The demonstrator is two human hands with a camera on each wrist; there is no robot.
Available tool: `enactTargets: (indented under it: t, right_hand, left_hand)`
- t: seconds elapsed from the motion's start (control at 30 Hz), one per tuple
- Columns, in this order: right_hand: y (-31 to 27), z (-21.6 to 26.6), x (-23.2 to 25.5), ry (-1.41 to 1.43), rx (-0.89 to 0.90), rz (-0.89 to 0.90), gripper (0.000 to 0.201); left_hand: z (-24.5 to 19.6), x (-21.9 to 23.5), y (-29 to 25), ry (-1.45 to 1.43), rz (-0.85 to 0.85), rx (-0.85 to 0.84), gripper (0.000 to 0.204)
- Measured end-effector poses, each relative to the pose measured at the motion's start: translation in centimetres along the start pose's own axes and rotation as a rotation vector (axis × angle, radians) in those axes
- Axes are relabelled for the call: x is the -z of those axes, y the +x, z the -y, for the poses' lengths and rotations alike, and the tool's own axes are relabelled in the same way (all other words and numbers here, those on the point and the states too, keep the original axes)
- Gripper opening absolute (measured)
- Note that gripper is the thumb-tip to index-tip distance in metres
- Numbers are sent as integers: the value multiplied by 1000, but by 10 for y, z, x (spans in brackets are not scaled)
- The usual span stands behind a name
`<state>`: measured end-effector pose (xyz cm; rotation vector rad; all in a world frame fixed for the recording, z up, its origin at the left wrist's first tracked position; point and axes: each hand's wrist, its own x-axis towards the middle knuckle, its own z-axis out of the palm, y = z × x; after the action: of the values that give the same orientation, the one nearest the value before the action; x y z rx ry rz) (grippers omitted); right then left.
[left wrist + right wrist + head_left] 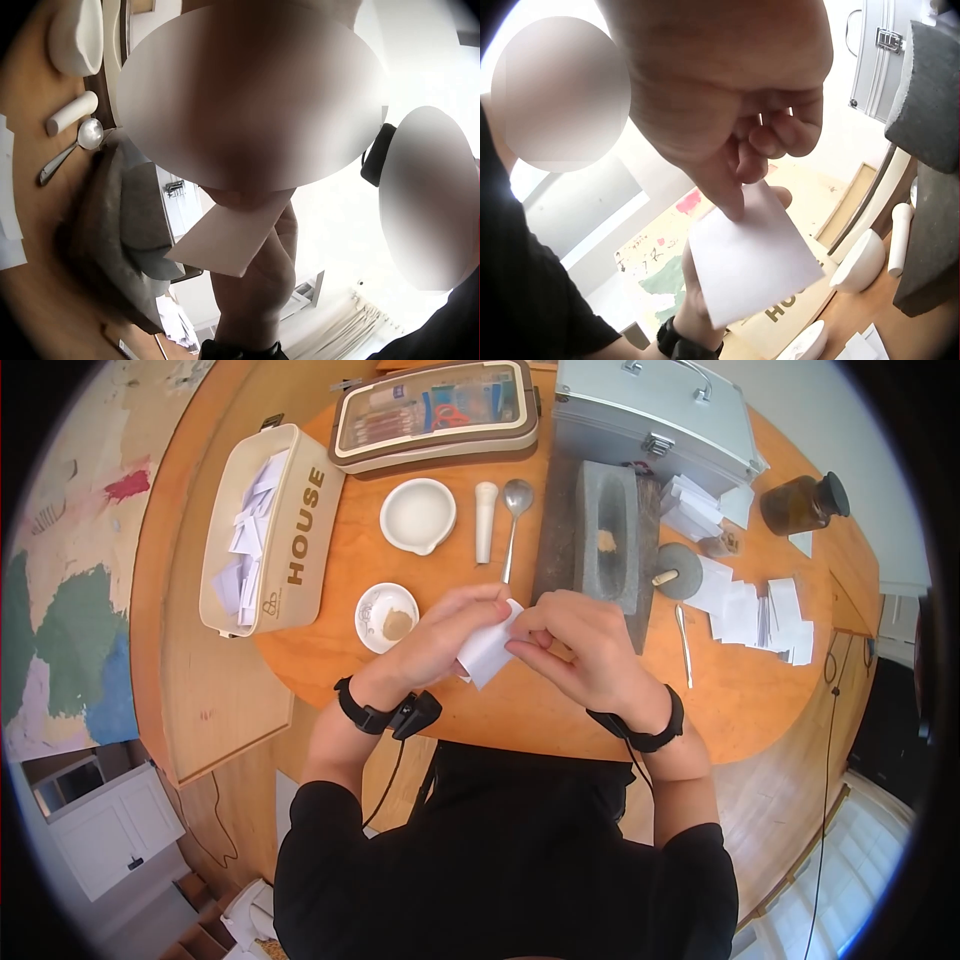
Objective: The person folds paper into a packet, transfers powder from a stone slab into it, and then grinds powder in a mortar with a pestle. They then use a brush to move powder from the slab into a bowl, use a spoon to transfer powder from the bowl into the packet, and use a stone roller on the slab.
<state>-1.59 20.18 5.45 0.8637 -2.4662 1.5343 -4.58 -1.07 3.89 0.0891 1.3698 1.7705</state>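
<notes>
A white piece of paper (490, 652) is between my two hands over the front of the table. My left hand (447, 632) grips its left side, the thumb lying along the top edge. The thumb and fingers of my right hand (585, 643) pinch the right edge. In the right wrist view the sheet (754, 262) looks flat and squarish, with the right thumb pressed on its upper part. The left wrist view shows the paper (229, 240) tilted. Left of my left hand stands a small white bowl (371, 622) with brown powder (398, 624). A metal spoon (516, 497) lies just beyond the hands.
Further back stand a white mortar (418, 517) and pestle (485, 525). A grey stone trough (622, 575) and a stone wheel (685, 565) are right of centre. Around them are a HOUSE bin (310, 575), zip case (435, 460), silver case (655, 405), brown bottle (795, 507), paper stacks (735, 610) and slim metal tool (683, 645).
</notes>
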Motion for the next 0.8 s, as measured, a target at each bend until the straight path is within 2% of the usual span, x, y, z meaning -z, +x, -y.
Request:
enactTargets:
  t: [0.03, 0.13, 0.2, 0.33, 0.4, 0.47, 0.53, 0.63, 0.73, 0.8]
  right_hand:
    - [1, -1, 1, -6, 18, 13, 13]
    - [3, -2, 2, -33, 66, 52, 11]
    - [6, 0, 5, -62, 88, 79, 11]
    - [7, 4, 10, -11, 7, 71, 11]
    - [7, 5, 13, -1, -35, 70, 11]
    - [5, 5, 14, 49, -58, 67, 12]
    - [4, 4, 16, 98, -71, 78, 12]
    - [2, 2, 18, 139, -63, 101, 13]
    - [4, 5, 20, 119, -59, 103, 13]
    - [5, 10, 22, 99, -90, 111, 14]
  left_hand:
    - [0, 1, 1, 61, 12, 2, 19]
    - [2, -3, 4, 215, 16, -163, 25]
    - [1, -4, 3, 206, 11, -177, 23]
    - [-2, 2, -5, 189, 118, -236, 28]
    - [-4, -1, -5, 345, 151, -341, 35]
    - [-3, -2, -8, 386, 165, -346, 41]
    - [-1, -1, -9, 314, 165, -254, 43]
    - [5, 8, -9, 306, 76, -133, 64]
    - [-3, 6, -9, 428, 142, -202, 55]
    - [-1, 4, -4, 477, 146, -350, 43]
